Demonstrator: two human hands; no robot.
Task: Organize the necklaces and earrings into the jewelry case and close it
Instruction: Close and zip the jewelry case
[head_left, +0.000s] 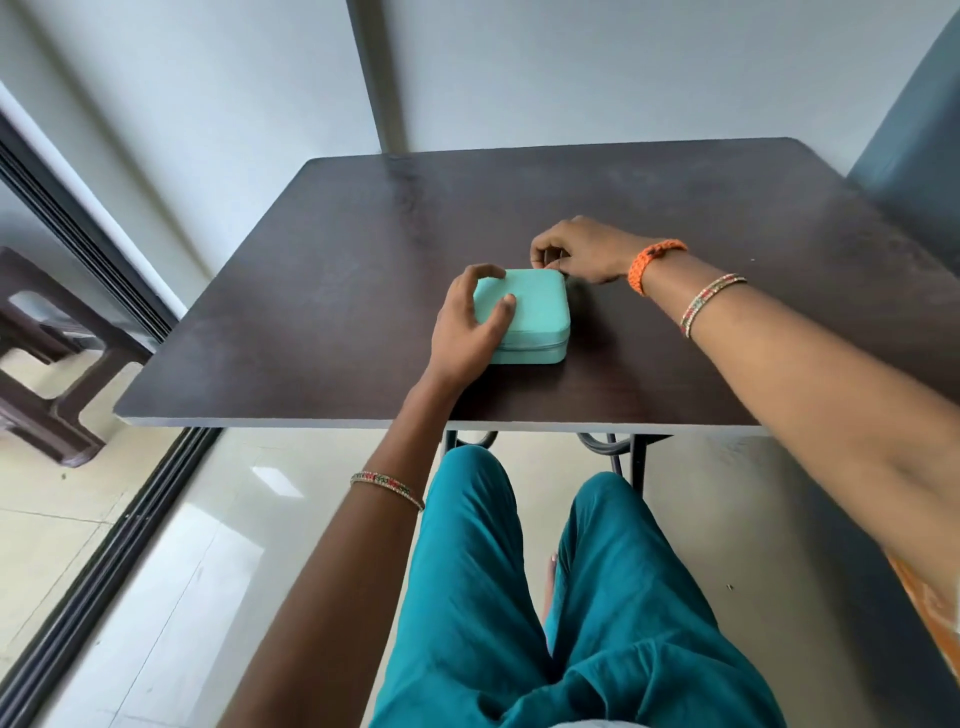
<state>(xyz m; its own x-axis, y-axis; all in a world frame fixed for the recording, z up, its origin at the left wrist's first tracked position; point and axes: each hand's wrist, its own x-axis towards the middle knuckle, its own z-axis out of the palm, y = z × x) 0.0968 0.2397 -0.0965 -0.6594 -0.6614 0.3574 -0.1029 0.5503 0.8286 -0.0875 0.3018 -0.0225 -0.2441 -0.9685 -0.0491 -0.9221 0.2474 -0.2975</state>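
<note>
A: What is the central object?
B: A jewelry case (535, 312) — square, round-cornered, matte turquoise, lid down, a zipper seam along its side — lying near the middle of a dark wood-grain table (675, 234).

A: And the hands?
B: The left hand (470, 325) rests on the case's left part, fingers spread and bent over the lid. The right hand (582, 252) pinches a small thing, likely the zipper pull, at the far right corner.

A: Edges and open room?
B: Bare tabletop lies on every side of the case; the near edge is just above the teal-clad knees (545, 571).

A: Surroundings?
B: A brown plastic stool (47, 374) on glossy floor tiles, left.
</note>
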